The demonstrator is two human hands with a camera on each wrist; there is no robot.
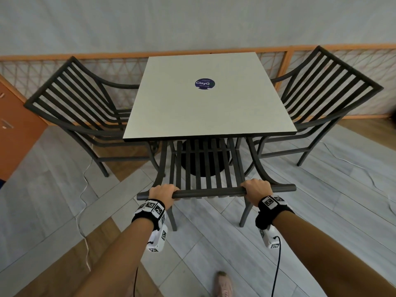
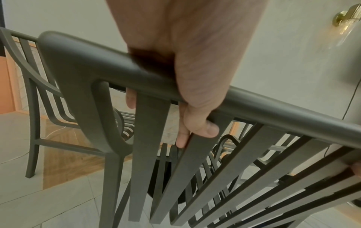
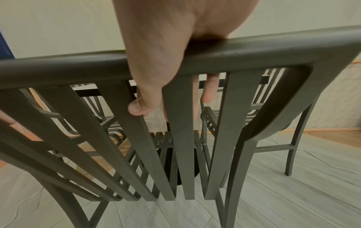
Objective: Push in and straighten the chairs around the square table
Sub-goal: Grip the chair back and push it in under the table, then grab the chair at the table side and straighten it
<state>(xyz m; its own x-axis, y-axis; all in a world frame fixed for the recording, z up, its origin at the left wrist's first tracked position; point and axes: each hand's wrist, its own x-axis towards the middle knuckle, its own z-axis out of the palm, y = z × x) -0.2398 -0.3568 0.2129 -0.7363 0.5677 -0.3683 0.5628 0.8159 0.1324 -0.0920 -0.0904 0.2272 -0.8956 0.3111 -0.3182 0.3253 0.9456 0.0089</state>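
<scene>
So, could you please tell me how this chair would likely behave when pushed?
The chair looks stiff: slats and rail form one rigid frame. Its open slats suggest modest weight. Gripped high by left hand and right hand, it may tip before sliding.

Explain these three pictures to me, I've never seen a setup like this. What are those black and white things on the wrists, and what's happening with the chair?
There is no machine here: a person is wearing three cameras. The wide picture comes from a camera on the head, looking down at both arms. The black wrist bands with checkered markers each carry a small camera. The other two pictures come from those, looking along each hand. The left hand and the right hand both grip the top rail of a dark slatted chair, which stands at the near edge of a square pale table. A round dark sticker reading ClayG sits on the table. A second chair stands on the left and a third chair on the right.
</scene>
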